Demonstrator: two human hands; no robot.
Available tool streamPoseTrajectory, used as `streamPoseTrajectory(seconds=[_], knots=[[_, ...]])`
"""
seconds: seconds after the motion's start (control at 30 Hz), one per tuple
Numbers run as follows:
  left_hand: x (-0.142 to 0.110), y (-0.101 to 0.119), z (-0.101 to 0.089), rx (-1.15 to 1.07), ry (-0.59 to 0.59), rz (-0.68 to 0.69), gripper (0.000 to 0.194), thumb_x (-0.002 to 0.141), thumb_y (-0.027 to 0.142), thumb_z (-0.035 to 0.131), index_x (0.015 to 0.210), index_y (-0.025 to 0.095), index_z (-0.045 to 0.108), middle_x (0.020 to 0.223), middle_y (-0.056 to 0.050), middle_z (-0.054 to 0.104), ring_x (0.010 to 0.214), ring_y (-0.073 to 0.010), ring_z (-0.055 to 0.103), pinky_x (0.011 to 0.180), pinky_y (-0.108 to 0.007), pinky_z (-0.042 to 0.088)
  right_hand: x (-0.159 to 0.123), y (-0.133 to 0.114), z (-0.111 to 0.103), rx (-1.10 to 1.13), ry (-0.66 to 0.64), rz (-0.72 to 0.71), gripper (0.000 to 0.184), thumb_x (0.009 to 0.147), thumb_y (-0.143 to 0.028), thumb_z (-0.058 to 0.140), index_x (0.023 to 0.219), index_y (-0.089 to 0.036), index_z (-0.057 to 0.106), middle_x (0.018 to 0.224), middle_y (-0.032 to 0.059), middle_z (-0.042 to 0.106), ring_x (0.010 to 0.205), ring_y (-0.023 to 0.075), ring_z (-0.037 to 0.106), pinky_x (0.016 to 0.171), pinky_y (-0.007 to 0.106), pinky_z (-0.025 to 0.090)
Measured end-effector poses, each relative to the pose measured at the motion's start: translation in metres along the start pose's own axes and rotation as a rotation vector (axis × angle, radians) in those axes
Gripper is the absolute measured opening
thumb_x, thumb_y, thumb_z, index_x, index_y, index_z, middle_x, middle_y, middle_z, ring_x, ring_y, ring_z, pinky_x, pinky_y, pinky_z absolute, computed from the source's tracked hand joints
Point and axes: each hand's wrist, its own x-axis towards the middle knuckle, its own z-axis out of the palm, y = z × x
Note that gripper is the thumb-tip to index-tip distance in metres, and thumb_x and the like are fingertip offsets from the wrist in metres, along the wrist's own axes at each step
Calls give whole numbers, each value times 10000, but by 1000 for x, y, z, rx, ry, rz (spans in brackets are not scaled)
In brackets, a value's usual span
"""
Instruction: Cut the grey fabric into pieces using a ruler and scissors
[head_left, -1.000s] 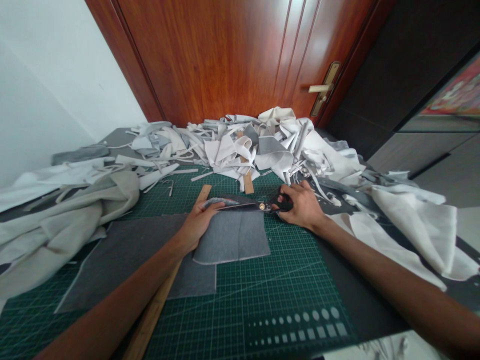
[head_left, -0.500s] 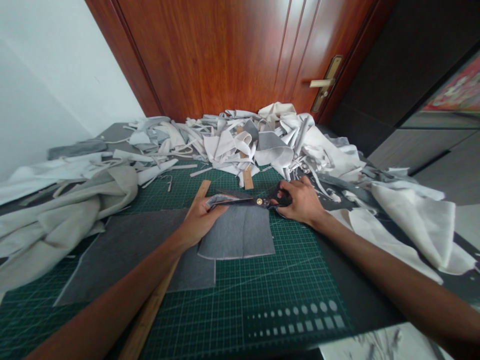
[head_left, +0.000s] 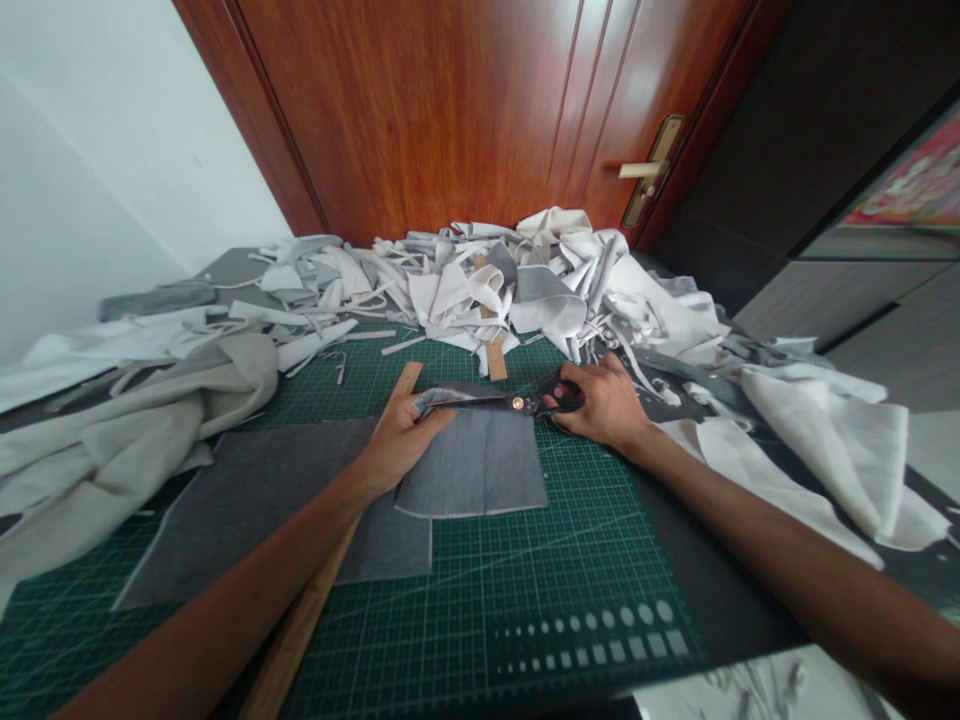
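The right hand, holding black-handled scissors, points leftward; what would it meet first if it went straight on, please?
The right hand would probably first meet the grey fabric piece at the blades of the scissors, then the left hand pinching it, though depth is unclear.

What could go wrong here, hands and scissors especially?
The left hand grips the gray cloth right by the tips of the scissors, so closing the blades could nick a finger. The cloth looks lifted and bunched at the blades, so the cut may run crooked. The larger gray piece lies partly under the held one; if the scissors dipped, they might catch it too.
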Motion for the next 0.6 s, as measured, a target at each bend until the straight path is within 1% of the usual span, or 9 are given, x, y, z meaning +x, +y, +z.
streamPoseTrajectory(seconds=[0.2, 0.47, 0.6], knots=[[1, -5, -1, 0, -2, 28, 211, 767, 379, 743, 857, 189, 764, 722, 22, 661, 641, -140, 530, 623, -251, 410, 0, 0, 0, -11, 6, 12, 253, 843, -473, 575, 757, -235, 570, 644, 3, 656, 605, 194, 578, 807, 369, 317], [1, -2, 0, -47, 21, -30, 230, 707, 401, 784, 779, 188, 735, 638, 39, 615, 582, -122, 488, 562, -237, 374, 1, 1, 0, -16, 39, -1, 246, 850, -455, 575, 743, -233, 589, 647, -1, 671, 586, 184, 573, 815, 366, 316], [0, 1, 0, -69, 46, -62, 272, 674, 418, 812, 782, 180, 735, 655, 31, 637, 594, -124, 507, 554, -232, 373, 0, 1, 1, -12, 36, 7, 255, 848, -466, 582, 736, -236, 591, 647, -1, 678, 585, 184, 572, 820, 371, 319]])
